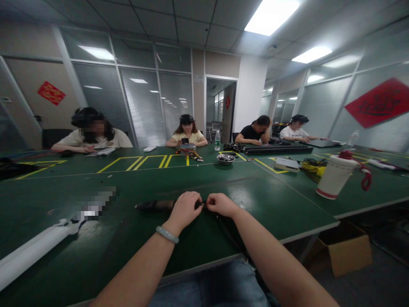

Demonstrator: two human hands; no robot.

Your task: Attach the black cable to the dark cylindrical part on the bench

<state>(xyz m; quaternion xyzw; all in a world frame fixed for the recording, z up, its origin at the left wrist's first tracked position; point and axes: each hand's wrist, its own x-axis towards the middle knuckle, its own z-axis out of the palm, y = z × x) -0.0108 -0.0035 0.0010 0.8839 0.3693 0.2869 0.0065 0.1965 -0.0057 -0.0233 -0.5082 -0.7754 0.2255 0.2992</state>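
At the bottom of the frame two bare forearms reach forward over the green counter (pixel 96 247). The left hand (pixel 184 209), with a pale bracelet (pixel 167 234) on its wrist, and the right hand (pixel 221 204) meet in the lower middle of the frame. Both have their fingers pinched together on a small dark part (pixel 202 204) between them; what it is, I cannot tell. Just left of the left hand a dark tool (pixel 155 206) lies on the counter. A thin black cable (pixel 227 232) runs from under the right hand toward the counter edge. At the lower left lies a long white object (pixel 35 247). Further right stands a white bottle (pixel 335 175) with a red lid. In the middle distance sits a metal bowl (pixel 225 159). At the far side four people sit.
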